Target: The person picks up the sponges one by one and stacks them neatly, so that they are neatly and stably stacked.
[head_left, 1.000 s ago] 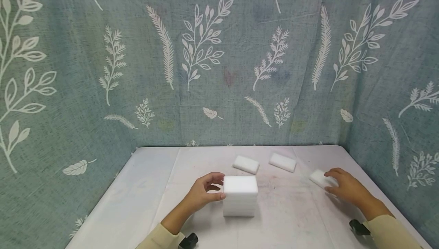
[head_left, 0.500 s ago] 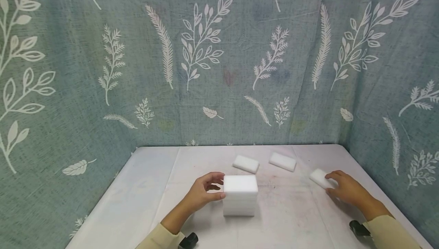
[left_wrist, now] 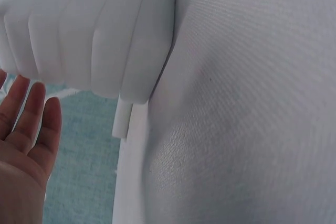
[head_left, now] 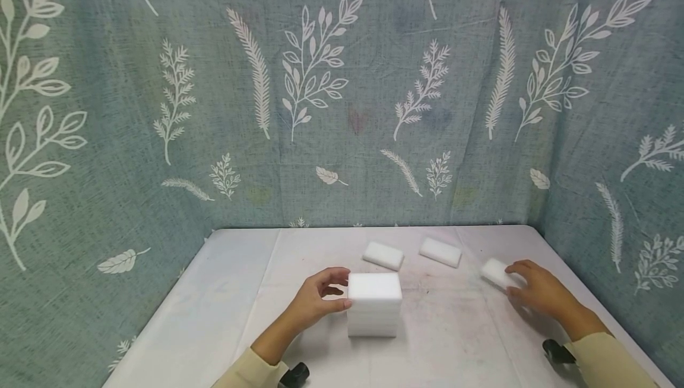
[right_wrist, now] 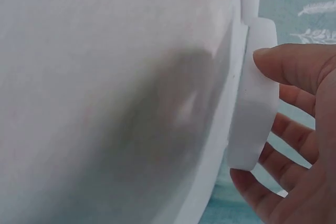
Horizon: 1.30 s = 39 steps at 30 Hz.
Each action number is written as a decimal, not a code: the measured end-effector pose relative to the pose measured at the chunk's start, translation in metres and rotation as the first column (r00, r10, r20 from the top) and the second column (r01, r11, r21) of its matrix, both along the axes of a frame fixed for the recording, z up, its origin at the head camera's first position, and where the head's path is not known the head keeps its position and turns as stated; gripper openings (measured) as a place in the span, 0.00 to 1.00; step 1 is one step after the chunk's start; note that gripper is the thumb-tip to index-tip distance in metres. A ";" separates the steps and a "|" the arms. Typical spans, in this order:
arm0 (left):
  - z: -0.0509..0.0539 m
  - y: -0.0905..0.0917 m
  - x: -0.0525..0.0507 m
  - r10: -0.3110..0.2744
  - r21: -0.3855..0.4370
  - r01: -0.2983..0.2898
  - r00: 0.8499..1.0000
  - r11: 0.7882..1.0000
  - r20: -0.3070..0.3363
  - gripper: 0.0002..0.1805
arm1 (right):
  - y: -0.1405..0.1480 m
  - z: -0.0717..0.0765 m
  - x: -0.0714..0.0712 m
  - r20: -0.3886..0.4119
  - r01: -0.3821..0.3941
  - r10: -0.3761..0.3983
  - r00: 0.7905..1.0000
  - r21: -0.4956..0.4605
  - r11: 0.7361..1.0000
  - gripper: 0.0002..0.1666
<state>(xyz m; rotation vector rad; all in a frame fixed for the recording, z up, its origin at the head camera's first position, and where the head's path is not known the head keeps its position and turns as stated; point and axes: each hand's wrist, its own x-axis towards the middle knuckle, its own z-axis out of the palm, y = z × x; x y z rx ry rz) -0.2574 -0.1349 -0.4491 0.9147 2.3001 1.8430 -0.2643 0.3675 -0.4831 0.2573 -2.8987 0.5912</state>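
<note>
In the head view, a neat stack of white sponges (head_left: pixel 374 305) stands mid-table near the front. My left hand (head_left: pixel 317 302) rests at its left side, the thumb tip at the near corner and the fingers reaching to the far one. The left wrist view shows those fingers (left_wrist: pixel 37 114) fairly straight, at the edge of the stacked layers (left_wrist: pixel 94 40). On the right, my right hand (head_left: pixel 547 296) pinches a single white sponge (head_left: pixel 494 272) by its right end. Thumb and fingers take that sponge (right_wrist: pixel 254 103) at opposite edges in the right wrist view.
Two more white sponges lie flat behind the stack, one sponge (head_left: pixel 383 255) just beyond it and another sponge (head_left: pixel 440 252) to the right. A white cloth covers the table (head_left: pixel 224 293). Leaf-patterned green curtains (head_left: pixel 342 109) enclose the back and both sides.
My right hand has closed on the right-hand sponge and shifted it slightly to the left. The left hand and the stack have stayed in place.
</note>
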 end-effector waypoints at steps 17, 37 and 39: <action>0.002 0.004 0.000 0.002 -0.009 -0.002 1.000 1.000 0.001 0.31 | -0.030 0.025 -0.002 -0.151 -0.123 0.119 0.981 -0.015 0.992 0.23; 0.000 0.005 0.000 -0.002 -0.004 0.002 1.000 1.000 0.009 0.31 | -0.084 0.050 -0.004 -0.298 -0.318 0.294 0.908 -0.034 0.947 0.22; 0.000 0.005 0.000 -0.005 0.000 0.005 1.000 1.000 0.010 0.31 | -0.089 0.052 -0.004 -0.292 -0.329 0.300 0.908 -0.053 0.943 0.23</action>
